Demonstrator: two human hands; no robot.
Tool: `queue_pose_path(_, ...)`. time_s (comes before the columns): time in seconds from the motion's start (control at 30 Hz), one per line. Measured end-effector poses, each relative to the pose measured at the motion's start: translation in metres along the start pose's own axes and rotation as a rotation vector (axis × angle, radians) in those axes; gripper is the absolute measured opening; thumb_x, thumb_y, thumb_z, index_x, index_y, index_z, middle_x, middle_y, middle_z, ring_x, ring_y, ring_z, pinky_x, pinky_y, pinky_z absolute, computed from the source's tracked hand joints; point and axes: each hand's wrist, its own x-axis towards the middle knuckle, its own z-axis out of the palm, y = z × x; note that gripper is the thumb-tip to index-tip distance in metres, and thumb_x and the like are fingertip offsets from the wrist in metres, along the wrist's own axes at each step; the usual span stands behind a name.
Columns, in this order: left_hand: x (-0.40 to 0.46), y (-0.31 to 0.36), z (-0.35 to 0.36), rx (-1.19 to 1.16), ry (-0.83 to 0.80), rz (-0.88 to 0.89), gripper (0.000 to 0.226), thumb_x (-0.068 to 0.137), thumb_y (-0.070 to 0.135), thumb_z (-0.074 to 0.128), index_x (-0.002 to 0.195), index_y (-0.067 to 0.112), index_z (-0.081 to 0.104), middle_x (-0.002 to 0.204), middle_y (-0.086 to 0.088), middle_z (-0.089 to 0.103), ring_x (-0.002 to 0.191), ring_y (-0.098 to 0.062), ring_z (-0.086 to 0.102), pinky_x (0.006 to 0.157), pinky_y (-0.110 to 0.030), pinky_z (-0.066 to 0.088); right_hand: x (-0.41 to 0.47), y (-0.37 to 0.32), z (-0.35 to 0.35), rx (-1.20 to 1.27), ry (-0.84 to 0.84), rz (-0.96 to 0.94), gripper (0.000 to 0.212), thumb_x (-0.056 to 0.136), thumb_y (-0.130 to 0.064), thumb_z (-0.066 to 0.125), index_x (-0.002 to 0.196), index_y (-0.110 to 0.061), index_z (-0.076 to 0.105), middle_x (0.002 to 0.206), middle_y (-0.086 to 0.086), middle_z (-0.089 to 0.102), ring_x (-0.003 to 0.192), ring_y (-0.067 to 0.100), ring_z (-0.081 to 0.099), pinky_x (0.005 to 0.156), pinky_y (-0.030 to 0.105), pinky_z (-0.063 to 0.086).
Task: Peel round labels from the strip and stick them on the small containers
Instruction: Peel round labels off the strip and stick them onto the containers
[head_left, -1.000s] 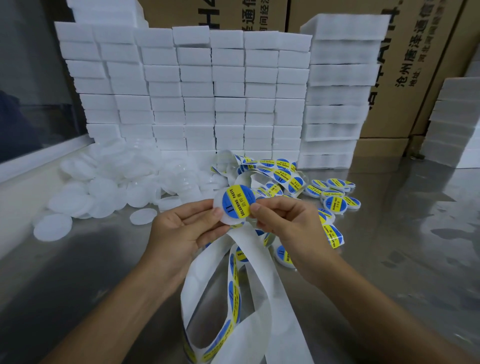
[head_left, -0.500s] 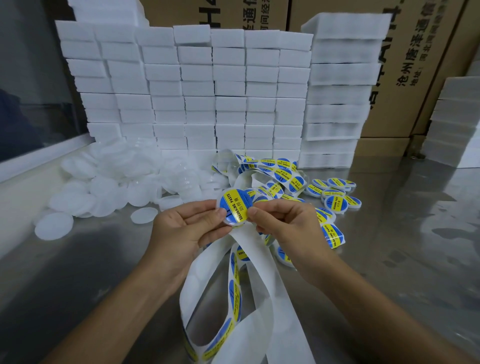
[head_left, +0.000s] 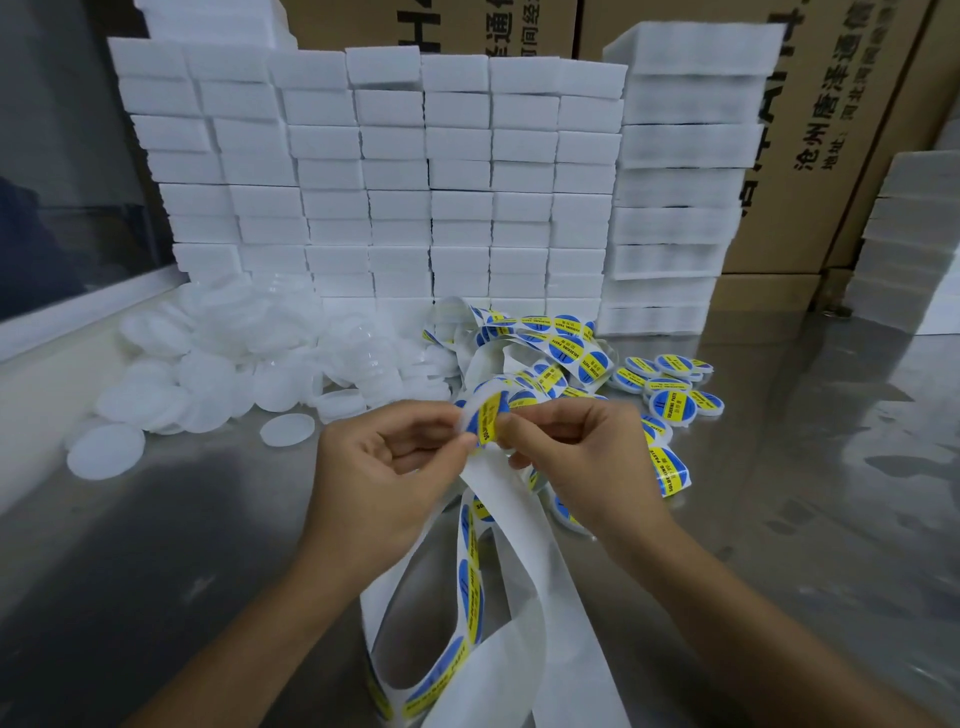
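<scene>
Both hands are up over the shiny metal tabletop (head_left: 779, 519). The left hand (head_left: 384, 483) and right hand (head_left: 576, 457) both pinch a round blue-and-yellow label (head_left: 485, 421) at the top of the white backing strip (head_left: 514, 525). Labelled small round containers (head_left: 670, 387) sit just right, plain white ones (head_left: 218, 374) left.

The shiny metal table (head_left: 779, 519) holds a heap of plain white lids (head_left: 249, 364) on the left. Little tubs with blue and yellow stickers (head_left: 670, 384) sit on the right. A long sticker strip (head_left: 540, 343) curls between them. White blocks (head_left: 395, 171) are stacked at the back.
</scene>
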Motion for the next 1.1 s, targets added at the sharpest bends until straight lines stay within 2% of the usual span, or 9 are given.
queue_pose_path(0.13,0.005,0.001,-0.005,-0.266,-0.038,-0.213,0.022,0.062,0.002,0.077,0.08,0.014,0.072,0.065,-0.002,0.069,0.067,-0.017,0.071,0.066,-0.025,0.059,-0.001,0.002,0.002,-0.059,0.079,-0.053,0.022,0.077,-0.027,0.081,0.089,-0.011,0.072,0.066,0.002,0.073,0.055,0.017,0.07,0.056,0.023,0.053)
queue_pose_path(0.3,0.004,0.002,-0.005,-0.482,-0.162,-0.369,0.039,0.057,0.01,0.077,0.095,0.018,0.077,0.07,-0.015,0.063,0.074,-0.028,0.073,0.07,-0.03,0.059,-0.006,0.005,0.015,-0.003,-0.091,-0.161,0.048,0.078,-0.033,0.073,0.12,-0.011,0.064,0.083,0.015,0.071,0.06,0.022,0.07,0.062,0.036,0.059)
queue_pose_path(0.43,0.004,0.003,-0.006,-0.496,-0.218,-0.41,0.041,0.059,0.009,0.075,0.099,0.017,0.078,0.083,-0.022,0.069,0.08,-0.029,0.073,0.07,-0.029,0.059,-0.003,0.005,0.014,0.05,-0.026,-0.185,0.008,0.091,-0.014,0.066,0.099,-0.014,0.069,0.067,0.008,0.07,0.05,0.018,0.063,0.053,0.024,0.049)
queue_pose_path(0.6,0.005,0.002,-0.008,-0.477,-0.221,-0.412,0.044,0.057,0.01,0.076,0.101,0.014,0.076,0.075,-0.018,0.068,0.075,-0.028,0.073,0.068,-0.029,0.059,-0.004,0.007,0.016,0.036,-0.027,-0.182,0.007,0.092,-0.018,0.066,0.094,-0.012,0.069,0.062,0.003,0.068,0.047,0.016,0.062,0.05,0.02,0.047)
queue_pose_path(0.67,0.005,0.001,-0.008,-0.464,-0.231,-0.41,0.047,0.058,0.007,0.075,0.105,0.01,0.073,0.074,-0.022,0.065,0.073,-0.029,0.073,0.067,-0.031,0.059,-0.006,0.005,0.017,0.056,-0.045,-0.136,0.026,0.078,-0.036,0.076,0.09,-0.016,0.067,0.06,0.002,0.069,0.048,0.016,0.064,0.051,0.022,0.05)
queue_pose_path(0.73,0.004,0.001,-0.008,-0.432,-0.248,-0.425,0.053,0.059,0.006,0.075,0.112,0.004,0.069,0.086,-0.038,0.06,0.078,-0.034,0.072,0.069,-0.033,0.059,-0.007,0.004,0.016,0.054,-0.032,-0.097,0.036,0.068,-0.045,0.078,0.083,-0.015,0.063,0.06,0.006,0.068,0.048,0.019,0.063,0.05,0.027,0.052)
queue_pose_path(0.8,0.002,0.003,-0.008,-0.397,-0.271,-0.441,0.053,0.058,0.01,0.076,0.111,0.006,0.071,0.102,-0.045,0.056,0.084,-0.036,0.071,0.069,-0.032,0.059,-0.005,0.005,0.015,0.042,-0.012,-0.091,0.033,0.078,-0.037,0.075,0.079,-0.008,0.06,0.06,0.012,0.068,0.045,0.021,0.06,0.046,0.028,0.049)
queue_pose_path(0.9,0.003,0.005,-0.008,-0.4,-0.283,-0.446,0.048,0.058,0.011,0.076,0.106,0.007,0.073,0.106,-0.044,0.055,0.086,-0.037,0.071,0.067,-0.031,0.059,-0.002,0.009,0.012,0.053,0.009,-0.115,0.031,0.091,-0.025,0.066,0.075,-0.001,0.056,0.058,0.012,0.067,0.039,0.02,0.058,0.041,0.026,0.045)
queue_pose_path(1.1,-0.002,0.004,-0.005,-0.26,-0.344,-0.361,0.045,0.068,0.003,0.067,0.113,0.005,0.068,0.068,-0.022,0.059,0.07,-0.029,0.072,0.065,-0.029,0.059,-0.005,0.008,0.009,-0.102,0.08,-0.081,0.053,0.067,-0.058,0.079,0.06,-0.017,0.046,0.054,0.01,0.062,0.048,0.033,0.061,0.042,0.04,0.051)
